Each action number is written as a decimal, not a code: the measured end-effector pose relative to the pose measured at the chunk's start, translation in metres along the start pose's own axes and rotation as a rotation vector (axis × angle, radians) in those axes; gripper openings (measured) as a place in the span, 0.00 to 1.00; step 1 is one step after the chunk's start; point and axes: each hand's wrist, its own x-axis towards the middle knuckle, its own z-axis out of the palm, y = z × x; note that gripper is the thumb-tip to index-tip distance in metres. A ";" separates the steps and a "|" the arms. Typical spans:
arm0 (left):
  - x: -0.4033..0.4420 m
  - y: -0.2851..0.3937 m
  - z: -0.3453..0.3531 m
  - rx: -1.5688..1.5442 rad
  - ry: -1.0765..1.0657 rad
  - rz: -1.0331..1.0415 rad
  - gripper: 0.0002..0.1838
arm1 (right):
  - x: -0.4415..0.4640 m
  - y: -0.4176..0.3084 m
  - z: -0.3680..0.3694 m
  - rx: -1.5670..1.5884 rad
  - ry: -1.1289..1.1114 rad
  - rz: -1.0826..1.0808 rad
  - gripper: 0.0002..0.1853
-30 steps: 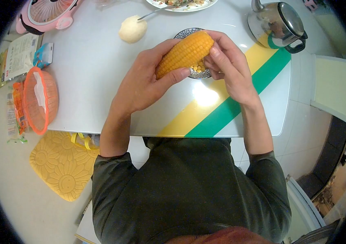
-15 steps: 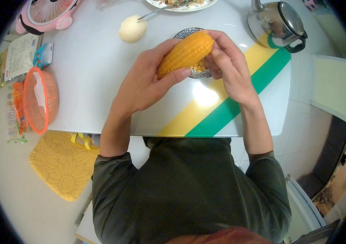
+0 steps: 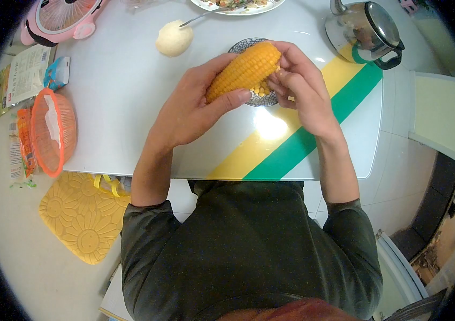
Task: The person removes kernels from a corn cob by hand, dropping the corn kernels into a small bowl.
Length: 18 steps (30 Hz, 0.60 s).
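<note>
A yellow ear of corn (image 3: 246,69) is tilted over a small patterned bowl (image 3: 244,44), its far end pointing up and to the right. My left hand (image 3: 198,99) wraps round the lower left part of the cob, thumb along the near side. My right hand (image 3: 302,85) is closed at the far right end, with fingers against the cob and the thumb curled just below it. Loose corn kernels (image 3: 261,90) lie in the bowl beneath. The cob and both hands hide much of the bowl.
A pale round bun (image 3: 174,38) lies on the white table (image 3: 115,117). Behind it stands a plate of food (image 3: 257,10) with a spoon (image 3: 206,19). A glass kettle (image 3: 364,32) is at right; a pink fan (image 3: 64,18) and an orange basket (image 3: 56,131) are at left.
My right thumb and fingers have curled and shifted slightly down from the cob's end. My left hand and the ear of corn stay almost in place.
</note>
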 end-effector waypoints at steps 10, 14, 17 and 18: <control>0.003 -0.001 0.008 -0.156 -0.085 -0.090 0.28 | -0.008 -0.007 -0.009 0.063 -0.014 0.043 0.20; 0.002 0.001 0.006 -0.120 -0.092 -0.101 0.27 | -0.008 -0.006 -0.008 -0.012 -0.015 0.000 0.21; 0.003 -0.002 0.007 -0.084 -0.058 0.004 0.27 | -0.006 -0.001 -0.009 -0.011 -0.034 -0.052 0.20; 0.003 -0.004 0.008 -0.084 -0.052 0.005 0.27 | -0.006 0.000 -0.010 -0.002 -0.044 -0.052 0.19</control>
